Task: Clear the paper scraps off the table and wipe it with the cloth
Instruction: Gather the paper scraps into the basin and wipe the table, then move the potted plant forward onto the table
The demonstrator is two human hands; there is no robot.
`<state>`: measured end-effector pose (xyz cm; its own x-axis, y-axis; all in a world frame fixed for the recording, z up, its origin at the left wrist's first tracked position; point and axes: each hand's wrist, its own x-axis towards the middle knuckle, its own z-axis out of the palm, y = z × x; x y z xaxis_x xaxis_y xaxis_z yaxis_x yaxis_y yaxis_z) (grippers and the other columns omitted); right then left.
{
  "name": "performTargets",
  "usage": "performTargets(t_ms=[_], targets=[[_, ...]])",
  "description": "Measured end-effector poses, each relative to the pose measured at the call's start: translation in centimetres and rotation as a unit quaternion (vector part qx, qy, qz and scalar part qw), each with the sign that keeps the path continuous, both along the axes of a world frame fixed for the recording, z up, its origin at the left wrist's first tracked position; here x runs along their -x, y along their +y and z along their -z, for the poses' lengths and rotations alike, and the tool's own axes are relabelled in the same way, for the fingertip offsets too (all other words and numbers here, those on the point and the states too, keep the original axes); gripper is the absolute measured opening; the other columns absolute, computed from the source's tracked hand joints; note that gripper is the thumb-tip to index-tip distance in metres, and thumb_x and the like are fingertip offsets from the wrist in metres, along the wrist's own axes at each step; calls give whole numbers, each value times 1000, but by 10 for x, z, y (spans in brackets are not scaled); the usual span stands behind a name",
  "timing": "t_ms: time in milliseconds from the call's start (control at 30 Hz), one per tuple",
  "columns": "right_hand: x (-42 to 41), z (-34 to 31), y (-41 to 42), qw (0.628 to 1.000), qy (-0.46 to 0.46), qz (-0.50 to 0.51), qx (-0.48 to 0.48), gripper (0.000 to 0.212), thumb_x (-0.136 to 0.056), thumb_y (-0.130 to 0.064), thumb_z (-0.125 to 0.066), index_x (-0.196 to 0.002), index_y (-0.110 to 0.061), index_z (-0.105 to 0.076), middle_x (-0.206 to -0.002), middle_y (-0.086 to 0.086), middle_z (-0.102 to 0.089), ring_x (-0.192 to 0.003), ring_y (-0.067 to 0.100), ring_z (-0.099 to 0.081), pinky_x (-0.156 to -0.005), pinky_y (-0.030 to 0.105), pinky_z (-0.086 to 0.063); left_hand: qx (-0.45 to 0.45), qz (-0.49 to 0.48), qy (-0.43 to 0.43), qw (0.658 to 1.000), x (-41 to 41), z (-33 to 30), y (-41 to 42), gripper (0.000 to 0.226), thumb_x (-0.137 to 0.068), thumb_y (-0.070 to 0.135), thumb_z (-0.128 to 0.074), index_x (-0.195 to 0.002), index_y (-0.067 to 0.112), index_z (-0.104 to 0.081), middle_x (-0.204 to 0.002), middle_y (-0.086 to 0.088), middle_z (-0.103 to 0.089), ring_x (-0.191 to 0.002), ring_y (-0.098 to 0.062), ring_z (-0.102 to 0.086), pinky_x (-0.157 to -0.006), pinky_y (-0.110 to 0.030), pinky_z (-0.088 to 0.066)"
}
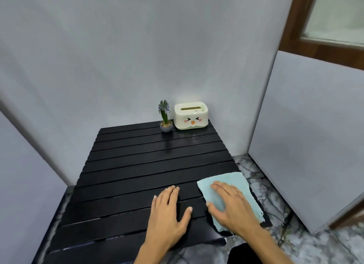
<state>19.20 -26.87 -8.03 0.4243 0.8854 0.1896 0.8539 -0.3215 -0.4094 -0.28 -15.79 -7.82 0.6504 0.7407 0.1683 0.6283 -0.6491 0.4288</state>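
A light blue cloth [232,182] lies flat at the near right corner of the black slatted table [137,165]. My right hand [231,206] presses on top of the cloth, palm down, fingers spread. Just left of the cloth, my left hand [169,214] rests flat on the bare slats with its fingers apart and nothing in it. No paper scraps show on the table.
At the far right corner stand a small potted plant [165,117] and a cream tissue box [191,116] with a cartoon face. Grey panels wall in the table on the left, back and right. Marbled floor [275,195] shows to the right of the table.
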Motion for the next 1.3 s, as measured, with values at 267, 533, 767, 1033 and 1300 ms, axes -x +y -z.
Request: performTargets(t_ms=[267,533,767,1033,1300], targets=[[2,-16,33,999,27,-28,-29,63,-88,-56,-52,-142,-27,-48,-148,-16,-42,-136,2,-36,-114,18,-22,6,1,-21,1000,6,-5,28,74,-91,66,-34,-153,29,-20,-157,16,-21,-145,-2,-15,-121,-31,-8],[-24,-35,109,998,36,-35,-36,66,-88,-55,-55,-146,-28,-42,-149,-15,-42,-137,1,-34,-110,16,-25,5,-3,-32,999,-2,-14,98,74,-92,65,-39,-154,28,-22,-156,14,-25,-143,-6,-20,-119,-33,-20],[-52,-36,187,998,34,-40,-25,69,-86,-61,-52,-146,-28,-40,-150,-11,-42,-137,7,-36,-110,25,-31,20,-13,-29,999,-24,-15,172,74,-92,62,-43,-153,26,-23,-158,10,-26,-145,-10,-20,-119,-33,-23],[-80,-16,263,998,19,-53,11,77,-85,-65,-50,-149,-25,-36,-154,-6,-38,-140,12,-33,-114,31,-30,5,-6,-28,1000,-63,-4,243,74,-90,61,-48,-152,25,-27,-156,6,-31,-141,-16,-29,-115,-36,-31],[-95,13,304,997,0,-71,18,81,-82,-69,-50,-149,-25,-37,-156,-5,-35,-144,12,-28,-118,34,-23,-21,8,-18,1000,-117,6,305,84,-89,58,-53,-154,16,-21,-159,-5,-26,-144,-24,-28,-116,-39,-30]])
